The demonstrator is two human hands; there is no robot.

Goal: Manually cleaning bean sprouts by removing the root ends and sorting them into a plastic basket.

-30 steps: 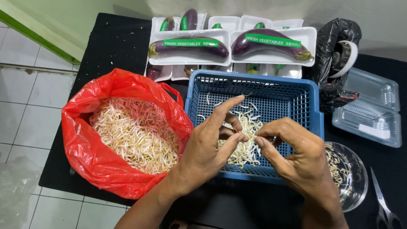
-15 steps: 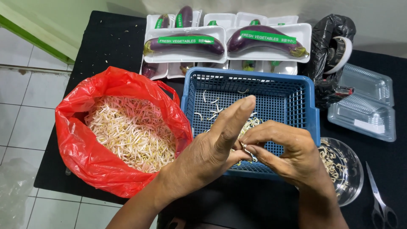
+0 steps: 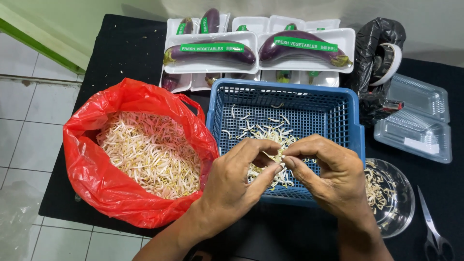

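Pinching a few pale bean sprouts (image 3: 276, 159) between them, the left hand (image 3: 237, 181) and the right hand (image 3: 328, 176) meet over the near half of a blue plastic basket (image 3: 345, 121), so that whatever drops lands among the loose sprouts on its perforated floor. Fingers of both hands are closed, thumb and forefinger tips pressed together on the sprouts; how many strands each hand grips cannot be told. Just left of the basket, and touching it, a red plastic bag (image 3: 92, 169) stands with its mouth rolled open, exposing a large heap of sprouts within easy reach of the left hand. To the right, beside the right wrist, a clear round bowl (image 3: 403, 212) holds a small amount of sprout pieces. Behind the basket lie white foam trays of wrapped purple eggplants (image 3: 212, 53), each crossed by a green label strip. Further right sit a black plastic bag (image 3: 374, 43), a roll of tape (image 3: 389, 63), and stacked clear plastic containers (image 3: 418, 125). Scissors (image 3: 435, 234) rest at the lower right on the black-covered desk (image 3: 123, 53).
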